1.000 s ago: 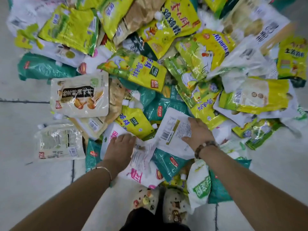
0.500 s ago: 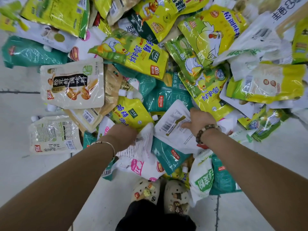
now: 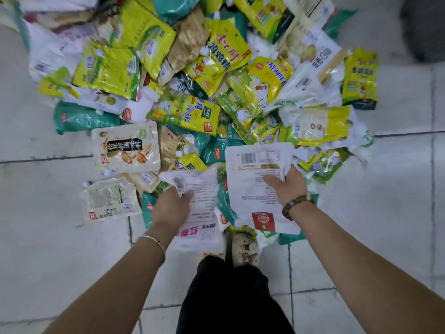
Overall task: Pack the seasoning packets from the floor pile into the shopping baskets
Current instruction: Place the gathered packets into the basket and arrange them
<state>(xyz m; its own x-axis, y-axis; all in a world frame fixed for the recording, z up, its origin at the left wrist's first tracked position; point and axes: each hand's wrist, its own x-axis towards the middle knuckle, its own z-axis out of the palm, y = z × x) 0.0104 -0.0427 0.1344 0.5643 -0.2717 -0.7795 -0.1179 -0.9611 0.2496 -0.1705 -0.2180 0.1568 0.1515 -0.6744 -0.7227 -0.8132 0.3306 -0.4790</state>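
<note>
A big pile of seasoning packets, yellow, green, teal and white, covers the tiled floor ahead of me. My left hand grips a crumpled white packet with pink print, lifted off the pile's near edge. My right hand grips a flat white packet with a barcode and a red square, held above the pile. No shopping basket is clearly in view.
My feet in pale patterned shoes stand at the pile's near edge. A cream packet and a clear white pouch lie at the left fringe. A dark blurred object sits at the top right. Grey floor tiles lie on both sides.
Both hands went from lying on white packets in the pile to gripping and lifting one each. The view has pulled back and up from the pile.
</note>
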